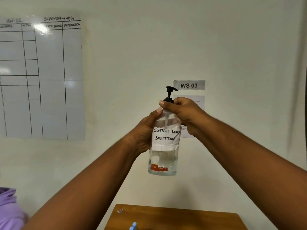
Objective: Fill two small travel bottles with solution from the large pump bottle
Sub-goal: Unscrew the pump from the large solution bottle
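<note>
1. Centre of frame, held upright in the air above the wooden table (182, 216): clear pump bottle (163, 143), handwritten label "CONTACT LENS SOLUTION", torn red sticker near its base.
2. Left hand (146, 131) wrapped around the bottle's body.
3. Right hand (184, 113) clamped on the black pump collar.
4. Behind, right: wall sign (189, 85) reading "WS 03".
5. Upper left: whiteboard (41, 77) headed "Supervisor → Ajay", "PRODUCTION".
6. Bottom edge: two blue caps (133, 226).

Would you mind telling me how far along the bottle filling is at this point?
Nothing looks filled yet. In hand: the left hand holds the clear pump bottle labelled contact lens solution in the air, and the right hand grips its black pump collar. Left: both fills; only two blue tips show on the wooden table.
</note>
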Motion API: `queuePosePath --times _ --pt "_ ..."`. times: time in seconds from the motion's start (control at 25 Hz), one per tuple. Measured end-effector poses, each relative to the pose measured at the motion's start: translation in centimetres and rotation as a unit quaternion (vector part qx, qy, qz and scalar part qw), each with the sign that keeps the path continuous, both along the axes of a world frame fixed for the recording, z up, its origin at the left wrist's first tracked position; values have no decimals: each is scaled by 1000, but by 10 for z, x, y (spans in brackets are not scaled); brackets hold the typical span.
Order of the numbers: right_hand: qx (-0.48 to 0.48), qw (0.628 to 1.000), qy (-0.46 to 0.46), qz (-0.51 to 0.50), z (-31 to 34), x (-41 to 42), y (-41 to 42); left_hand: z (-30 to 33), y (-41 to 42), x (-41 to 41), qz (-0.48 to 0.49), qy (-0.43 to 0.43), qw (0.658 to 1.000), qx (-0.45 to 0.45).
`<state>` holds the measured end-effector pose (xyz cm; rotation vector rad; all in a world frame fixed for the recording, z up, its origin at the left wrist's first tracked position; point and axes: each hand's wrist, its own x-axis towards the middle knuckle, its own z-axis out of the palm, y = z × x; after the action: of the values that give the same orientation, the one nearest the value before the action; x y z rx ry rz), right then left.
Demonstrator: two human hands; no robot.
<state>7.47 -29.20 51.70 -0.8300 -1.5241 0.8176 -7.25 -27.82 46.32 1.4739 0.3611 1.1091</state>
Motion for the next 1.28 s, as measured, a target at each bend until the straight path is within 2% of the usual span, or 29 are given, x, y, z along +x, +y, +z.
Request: queuePosePath --times 0.16,0.36,0.48,0.64,0.72,0.8,0.92,1.08,1.28 --pt "-50 993 94 59 -4 -9 3 -6 8 -4 23 1 1000 -2" --pt "-55 989 115 80 -8 -15 5 -9 6 -7 65 -5 998 -8" --pt "-46 988 111 93 -6 -16 2 -9 8 -9 42 -20 999 -4" --pt "-67 970 99 210 -8 -7 1 -7 9 -19 -40 -31 998 -23" --pt "-80 956 136 249 -12 -7 2 -7 8 -24 -38 -22 999 -29" --pt "-72 955 188 220 -15 -16 3 -8 7 -27 -33 -23 998 -47" --pt "-19 969 222 105 -19 -30 0 -8 6 -26 -37 -25 998 -33" --pt "21 974 184 129 -22 -36 -4 -7 2 -27 -44 -18 999 -20" --pt "28 969 229 92 -24 -42 -2 -8 1 -32 -38 -19 999 -25"
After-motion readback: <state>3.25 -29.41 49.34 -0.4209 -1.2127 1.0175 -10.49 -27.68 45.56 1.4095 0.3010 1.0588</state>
